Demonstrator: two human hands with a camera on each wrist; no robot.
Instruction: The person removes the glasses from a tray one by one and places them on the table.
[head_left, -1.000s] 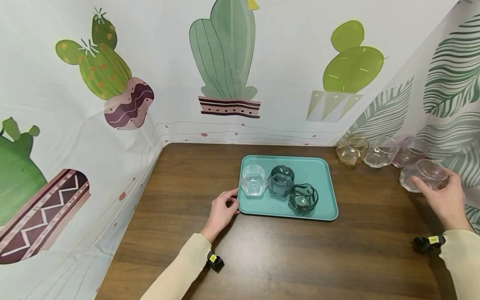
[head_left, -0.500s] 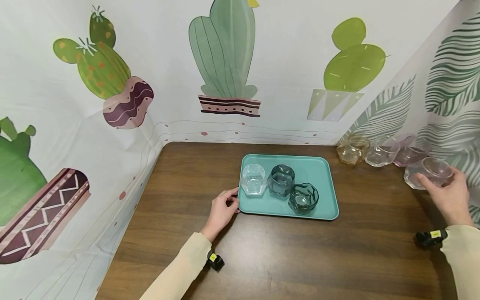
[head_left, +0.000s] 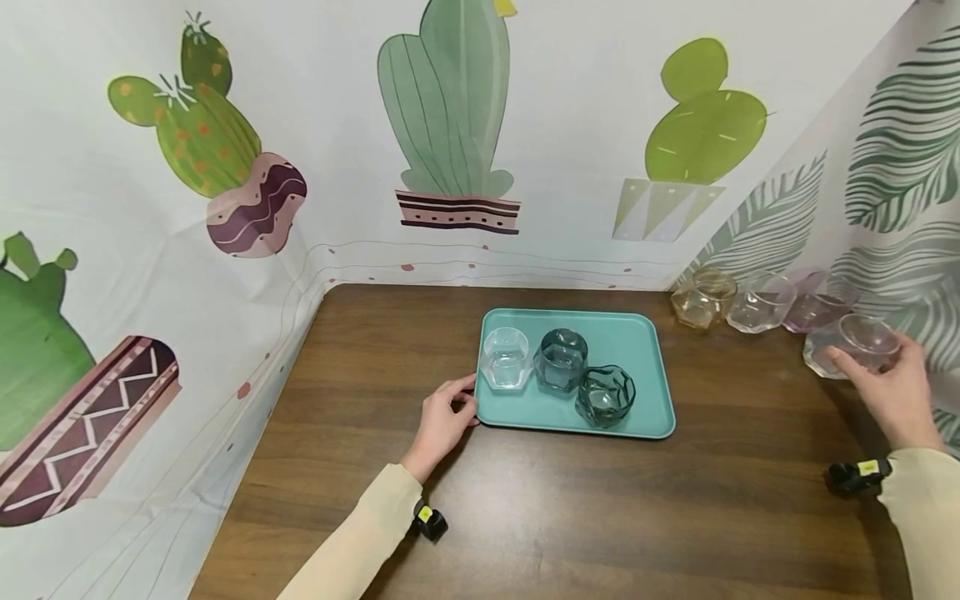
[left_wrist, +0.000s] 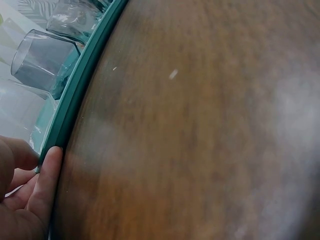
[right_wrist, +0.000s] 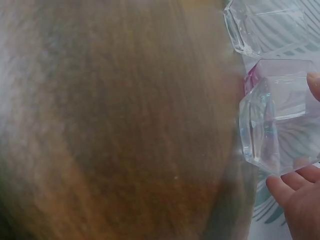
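Currently, the clear glass (head_left: 866, 332) is well out at three o'clock from the tray (head_left: 626, 342), gripped by the right hand (head_left: 891, 390); its slick facets probably want even, gentle pressure, minding the purple glass (head_left: 822, 307) at its eleven o'clock. The tray bears a colourless tumbler (head_left: 506, 360), grey glass (head_left: 561, 362) and green glass (head_left: 604, 398), no drink visible; the left hand (head_left: 442, 421) pinches its rim near nine.

Shows plain teal on the tray (head_left: 645, 358); on it, passes from a clear glass (head_left: 506, 358) to a smoky blue-grey glass (head_left: 561, 360) and a dark green glass (head_left: 605, 396). Right of the tray, runs through an amber glass (head_left: 702, 298), a colourless glass (head_left: 761, 302), a pinkish-purple glass (head_left: 816, 312) and a clear outermost glass (head_left: 853, 342). Beneath the tray, turns to brown wood grain on the counter (head_left: 570, 517). Behind the tray, bears green cacti (head_left: 465, 117) on white cloth (head_left: 577, 108).
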